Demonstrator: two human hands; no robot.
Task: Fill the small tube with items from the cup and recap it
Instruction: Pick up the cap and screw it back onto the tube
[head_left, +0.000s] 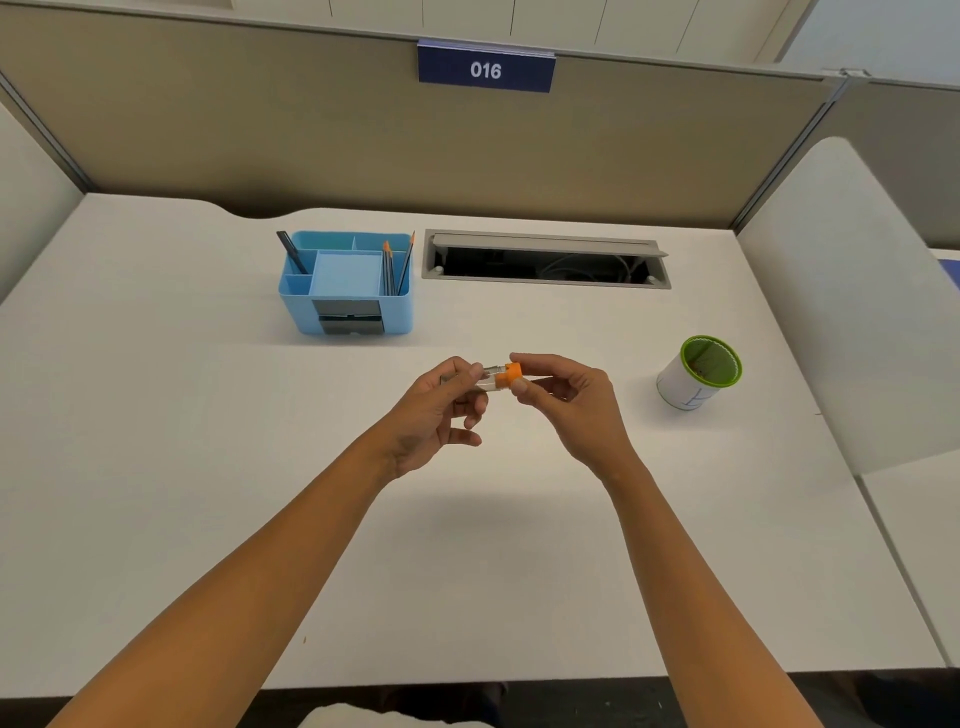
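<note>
**Head view: tube held at both ends above the desk**

Head view. The tube (487, 378) lies roughly level in the air above the middle of the desk (208, 415), not touching it. The left hand (434, 410) pinches the clear body between thumb and forefinger; its remaining fingers (465, 439) curl loosely below, holding nothing. The right hand (563, 402) is closed on the orange cap (509, 375), thumb tip under it and forefinger over it. Whether the cap is seated or partly loosened cannot be told.

The cup (698, 371), white with a green rim, stands well apart to the right. Small brownish items show at its bottom, too small to identify. An organiser (347, 283) stands farther back on the left.

Handling, as judged:
- The tube appears light, stiff and smooth-walled, probably thin plastic. A firm pinch at mid-body should hold it; excess squeeze could make it slip.
- Grip the cap on its sides and turn or pull along the tube axis.
- Once open, hold the tube mouth-up to prevent spills.
- The cup looks light and likely to tip; steady its wall when reaching in.
</note>
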